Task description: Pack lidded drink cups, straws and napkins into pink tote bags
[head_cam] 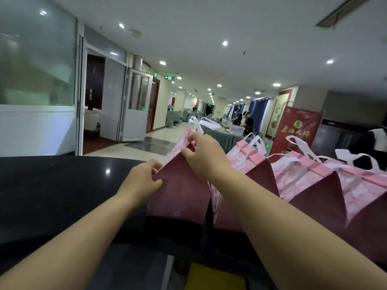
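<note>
Leftmost bag (180,197), upright on the bench (52,185): fingers of the left hand (144,176) pinch its near sloping edge, those of the right hand (206,155) its peak, just beyond.

The left forearm (83,231) and the right forearm (282,216) are bare along their whole visible length. The left hand (144,176) and the right hand (205,155) are bare as well.

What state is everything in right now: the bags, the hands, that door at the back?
Nearest pink fabric tote bag: upright, top pinched together.
Left hand: pinches its side edge.
Right hand: pinches its top.
Other pink tote bags: standing in a row, white handles up.
White-framed glass door: open.
</note>
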Available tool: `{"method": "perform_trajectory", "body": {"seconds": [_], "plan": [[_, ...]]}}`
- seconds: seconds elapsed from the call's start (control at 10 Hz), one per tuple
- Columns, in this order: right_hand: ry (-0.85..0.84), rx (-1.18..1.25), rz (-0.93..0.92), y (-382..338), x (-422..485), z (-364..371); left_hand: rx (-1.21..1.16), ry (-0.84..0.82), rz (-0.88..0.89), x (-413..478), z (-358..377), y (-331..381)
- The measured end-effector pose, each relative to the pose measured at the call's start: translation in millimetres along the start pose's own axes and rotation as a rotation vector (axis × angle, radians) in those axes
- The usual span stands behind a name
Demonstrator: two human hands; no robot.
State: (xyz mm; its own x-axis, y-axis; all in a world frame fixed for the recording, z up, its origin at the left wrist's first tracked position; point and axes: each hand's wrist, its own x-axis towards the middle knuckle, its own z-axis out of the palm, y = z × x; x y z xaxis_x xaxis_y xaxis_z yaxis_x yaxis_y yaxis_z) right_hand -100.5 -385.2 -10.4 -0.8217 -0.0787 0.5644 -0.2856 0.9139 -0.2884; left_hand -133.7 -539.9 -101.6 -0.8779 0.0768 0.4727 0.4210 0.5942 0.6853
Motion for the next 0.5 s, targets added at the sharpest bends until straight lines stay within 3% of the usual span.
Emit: {"method": "perform_trajectory", "body": {"seconds": [0.5], "plan": [[0.026, 0.216, 0.118, 45, -39, -44, 0.185, 0.101, -0.054, -15, 8, 28]]}}
